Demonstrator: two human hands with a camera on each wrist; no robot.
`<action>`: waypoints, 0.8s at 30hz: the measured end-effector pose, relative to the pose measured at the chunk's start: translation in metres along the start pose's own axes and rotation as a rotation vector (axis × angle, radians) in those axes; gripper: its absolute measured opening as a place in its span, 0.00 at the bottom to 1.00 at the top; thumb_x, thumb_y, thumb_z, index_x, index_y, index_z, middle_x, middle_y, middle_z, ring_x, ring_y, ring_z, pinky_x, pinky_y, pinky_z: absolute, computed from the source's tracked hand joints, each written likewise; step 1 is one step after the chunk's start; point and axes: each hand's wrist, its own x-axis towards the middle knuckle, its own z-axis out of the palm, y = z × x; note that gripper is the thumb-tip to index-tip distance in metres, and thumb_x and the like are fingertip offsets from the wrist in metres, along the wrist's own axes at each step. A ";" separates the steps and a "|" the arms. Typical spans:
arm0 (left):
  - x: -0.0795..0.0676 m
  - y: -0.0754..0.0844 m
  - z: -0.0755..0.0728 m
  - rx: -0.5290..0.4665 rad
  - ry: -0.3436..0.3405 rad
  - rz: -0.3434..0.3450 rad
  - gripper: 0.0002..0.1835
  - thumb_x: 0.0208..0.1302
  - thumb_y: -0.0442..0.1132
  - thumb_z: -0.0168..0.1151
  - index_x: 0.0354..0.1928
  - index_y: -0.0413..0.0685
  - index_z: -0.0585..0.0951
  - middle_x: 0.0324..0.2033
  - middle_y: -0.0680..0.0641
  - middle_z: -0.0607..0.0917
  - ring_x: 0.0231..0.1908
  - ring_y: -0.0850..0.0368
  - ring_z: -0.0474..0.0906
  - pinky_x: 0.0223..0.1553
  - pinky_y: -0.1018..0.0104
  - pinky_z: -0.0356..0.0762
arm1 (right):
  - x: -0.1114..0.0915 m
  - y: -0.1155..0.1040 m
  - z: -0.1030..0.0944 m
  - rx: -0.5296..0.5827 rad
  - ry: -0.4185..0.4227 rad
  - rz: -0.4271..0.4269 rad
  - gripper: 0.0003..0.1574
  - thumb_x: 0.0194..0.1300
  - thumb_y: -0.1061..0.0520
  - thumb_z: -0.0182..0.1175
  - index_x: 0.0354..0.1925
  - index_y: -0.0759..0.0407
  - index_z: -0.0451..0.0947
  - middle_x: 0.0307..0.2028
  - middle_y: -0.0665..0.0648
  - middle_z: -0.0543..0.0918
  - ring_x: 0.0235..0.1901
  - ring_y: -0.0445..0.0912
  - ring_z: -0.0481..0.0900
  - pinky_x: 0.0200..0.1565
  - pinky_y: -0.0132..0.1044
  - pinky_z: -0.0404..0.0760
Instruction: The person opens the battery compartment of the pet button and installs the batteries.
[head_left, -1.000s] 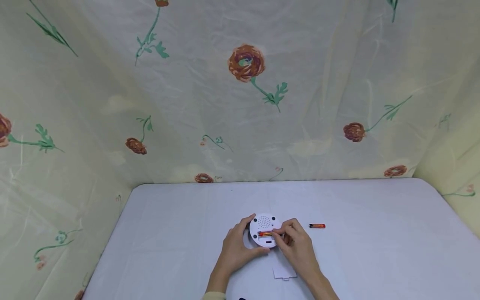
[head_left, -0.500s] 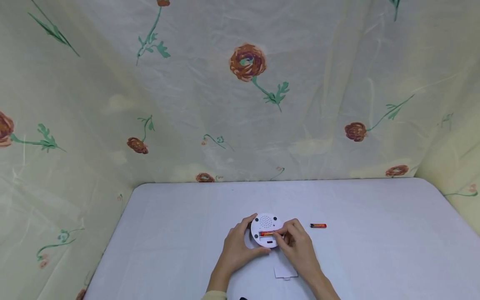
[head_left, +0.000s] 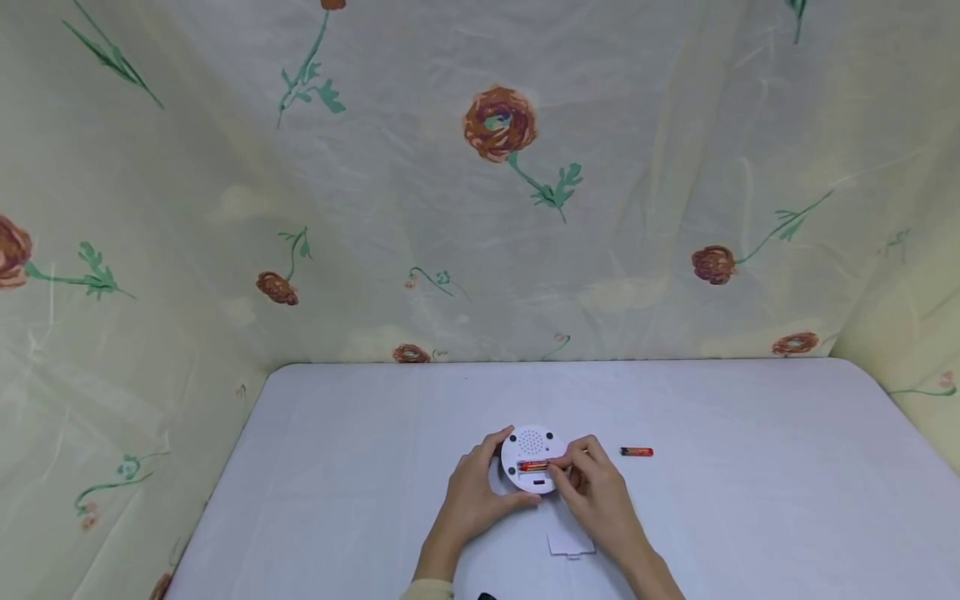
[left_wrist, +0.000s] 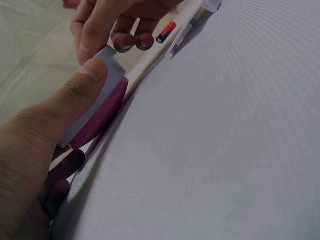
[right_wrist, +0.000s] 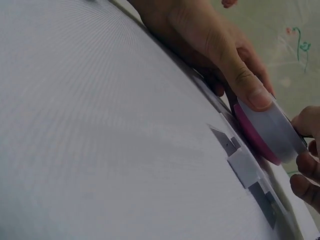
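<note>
A round device (head_left: 531, 442), white underneath with a magenta body on the other side, is held bottom up, showing a speaker grille and small black feet. My left hand (head_left: 474, 493) grips its left side, thumb at the near rim and fingers round the far edge. Inside its uncovered battery compartment lies a red-and-black battery (head_left: 533, 467). Thumb and forefinger of my right hand (head_left: 597, 496) pinch this battery's right end; their tips hide that end. The left wrist view shows the device's magenta side (left_wrist: 102, 112) tilted above the table.
Another red-and-black battery (head_left: 637, 452) lies on the white table right of my right hand. A white battery cover (head_left: 570, 544) rests between my forearms. Something small and dark (head_left: 487, 596) pokes in at the bottom edge. Flowered cloth (head_left: 600, 275) hangs behind the table.
The head view has shifted very slightly. Both hands keep the same hold, and the battery stays in the compartment under my right fingertips.
</note>
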 end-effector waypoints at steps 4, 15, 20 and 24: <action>-0.001 0.001 0.000 -0.001 0.007 0.003 0.53 0.35 0.67 0.73 0.68 0.66 0.62 0.61 0.58 0.76 0.58 0.58 0.73 0.55 0.55 0.69 | 0.000 0.000 -0.001 -0.023 -0.002 -0.038 0.12 0.52 0.65 0.68 0.29 0.51 0.77 0.33 0.46 0.71 0.25 0.32 0.67 0.26 0.19 0.65; -0.001 0.001 -0.001 -0.002 0.014 0.009 0.53 0.36 0.67 0.72 0.68 0.66 0.62 0.61 0.58 0.75 0.58 0.58 0.73 0.54 0.55 0.70 | -0.002 -0.004 -0.005 -0.100 -0.050 -0.008 0.10 0.53 0.61 0.69 0.30 0.49 0.78 0.35 0.41 0.72 0.26 0.32 0.67 0.28 0.18 0.65; -0.002 0.001 -0.001 -0.013 0.017 0.013 0.53 0.35 0.66 0.73 0.68 0.66 0.62 0.62 0.58 0.75 0.59 0.59 0.72 0.55 0.55 0.69 | -0.003 -0.004 -0.007 -0.118 -0.063 -0.010 0.08 0.54 0.60 0.69 0.30 0.48 0.80 0.35 0.40 0.72 0.25 0.31 0.67 0.27 0.20 0.66; -0.001 0.001 -0.001 -0.024 0.019 0.024 0.53 0.35 0.65 0.74 0.68 0.65 0.62 0.61 0.58 0.75 0.59 0.58 0.72 0.56 0.55 0.69 | -0.003 -0.005 -0.007 -0.136 -0.086 0.012 0.07 0.55 0.58 0.69 0.30 0.47 0.80 0.35 0.39 0.71 0.25 0.32 0.67 0.27 0.22 0.67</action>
